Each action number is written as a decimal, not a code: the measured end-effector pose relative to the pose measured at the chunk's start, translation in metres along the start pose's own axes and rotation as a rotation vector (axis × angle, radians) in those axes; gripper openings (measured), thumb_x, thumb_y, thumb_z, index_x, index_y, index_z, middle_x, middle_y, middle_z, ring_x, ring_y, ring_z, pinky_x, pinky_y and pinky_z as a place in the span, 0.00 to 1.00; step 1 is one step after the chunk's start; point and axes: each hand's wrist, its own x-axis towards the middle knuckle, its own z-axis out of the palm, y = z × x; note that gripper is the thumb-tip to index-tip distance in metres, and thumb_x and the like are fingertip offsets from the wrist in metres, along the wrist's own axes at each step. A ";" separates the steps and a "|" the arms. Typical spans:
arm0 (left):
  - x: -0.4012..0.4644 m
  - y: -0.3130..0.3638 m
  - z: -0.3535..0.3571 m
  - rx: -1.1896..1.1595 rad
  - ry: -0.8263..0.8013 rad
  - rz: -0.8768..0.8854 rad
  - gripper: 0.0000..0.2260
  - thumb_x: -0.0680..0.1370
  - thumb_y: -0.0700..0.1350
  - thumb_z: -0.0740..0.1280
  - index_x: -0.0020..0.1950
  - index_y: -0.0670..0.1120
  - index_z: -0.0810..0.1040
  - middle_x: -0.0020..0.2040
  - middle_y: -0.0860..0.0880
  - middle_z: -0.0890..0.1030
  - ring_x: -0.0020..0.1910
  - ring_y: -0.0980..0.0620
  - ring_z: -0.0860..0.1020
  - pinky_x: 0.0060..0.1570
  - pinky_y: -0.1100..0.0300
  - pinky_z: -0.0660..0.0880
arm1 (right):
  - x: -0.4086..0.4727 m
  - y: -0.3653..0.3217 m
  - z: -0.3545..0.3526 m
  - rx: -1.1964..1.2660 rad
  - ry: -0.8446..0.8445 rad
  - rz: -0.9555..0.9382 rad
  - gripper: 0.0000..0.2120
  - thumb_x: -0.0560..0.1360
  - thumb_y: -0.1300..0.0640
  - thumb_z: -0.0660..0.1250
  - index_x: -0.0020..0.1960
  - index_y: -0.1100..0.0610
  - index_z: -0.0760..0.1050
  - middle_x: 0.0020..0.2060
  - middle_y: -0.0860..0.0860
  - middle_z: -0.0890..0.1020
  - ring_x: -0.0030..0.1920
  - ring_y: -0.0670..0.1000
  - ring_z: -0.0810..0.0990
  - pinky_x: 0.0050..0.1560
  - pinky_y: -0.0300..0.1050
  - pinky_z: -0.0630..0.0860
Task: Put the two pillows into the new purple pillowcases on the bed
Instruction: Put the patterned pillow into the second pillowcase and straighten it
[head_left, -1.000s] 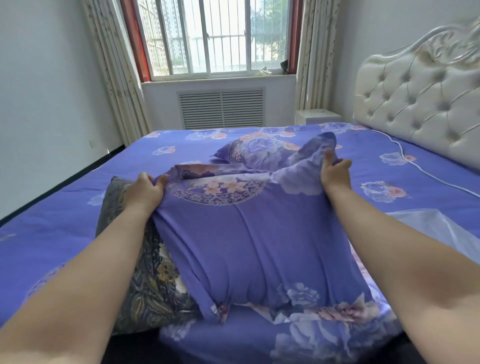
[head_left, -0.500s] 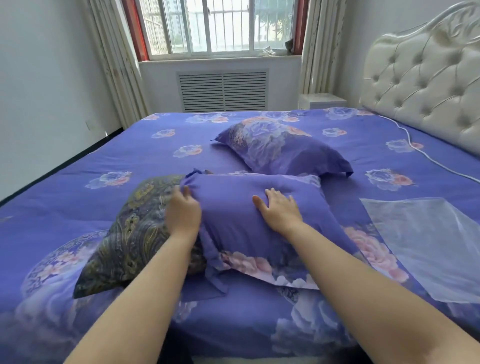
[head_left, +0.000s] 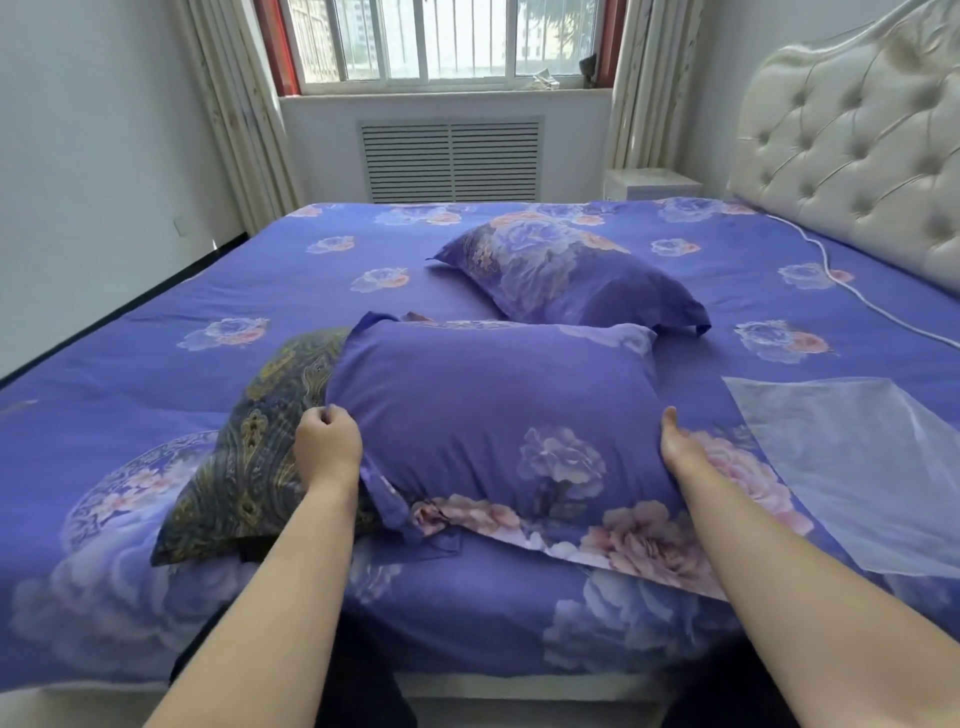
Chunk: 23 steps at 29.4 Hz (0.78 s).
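Note:
A pillow in a purple flowered pillowcase (head_left: 493, 415) lies flat near the bed's front edge. My left hand (head_left: 327, 447) pinches the left border of that case with closed fingers. Against the pillow's right side rests my right hand (head_left: 680, 447), fingers together, its grip hidden. A second pillow in a matching purple case (head_left: 566, 275) lies farther back in the middle of the bed. Partly under the near pillow's left side sits a dark patterned pillowcase (head_left: 249, 457).
The bed (head_left: 156, 322) has a purple flowered sheet. A clear plastic bag (head_left: 852, 467) lies at the right. A white cable (head_left: 852, 291) runs along the tufted headboard (head_left: 857, 150). A radiator grille (head_left: 451, 158) and a white nightstand (head_left: 652, 183) stand below the window.
The near pillow was lowered from upright to flat on the bed. My left hand slid down its left edge, and my right hand went from its top to its right side.

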 end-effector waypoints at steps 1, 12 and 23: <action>-0.010 0.002 0.002 -0.090 0.033 -0.046 0.12 0.79 0.41 0.58 0.56 0.35 0.75 0.56 0.35 0.78 0.55 0.38 0.75 0.51 0.53 0.69 | 0.000 0.003 0.000 -0.011 0.005 -0.020 0.34 0.81 0.42 0.41 0.74 0.67 0.56 0.74 0.63 0.57 0.75 0.60 0.54 0.73 0.48 0.48; -0.068 -0.011 -0.016 -0.106 0.248 0.266 0.12 0.82 0.40 0.56 0.47 0.32 0.73 0.44 0.30 0.78 0.43 0.32 0.75 0.39 0.51 0.61 | -0.025 0.008 -0.020 0.309 0.083 -0.032 0.35 0.79 0.38 0.54 0.71 0.67 0.64 0.71 0.63 0.66 0.70 0.61 0.65 0.68 0.48 0.61; -0.048 -0.050 -0.038 0.272 0.131 0.472 0.11 0.79 0.44 0.61 0.60 0.43 0.70 0.55 0.38 0.76 0.52 0.35 0.76 0.41 0.48 0.69 | -0.027 0.014 -0.042 0.030 0.044 -0.081 0.32 0.81 0.42 0.48 0.71 0.68 0.62 0.72 0.65 0.62 0.71 0.64 0.62 0.69 0.52 0.58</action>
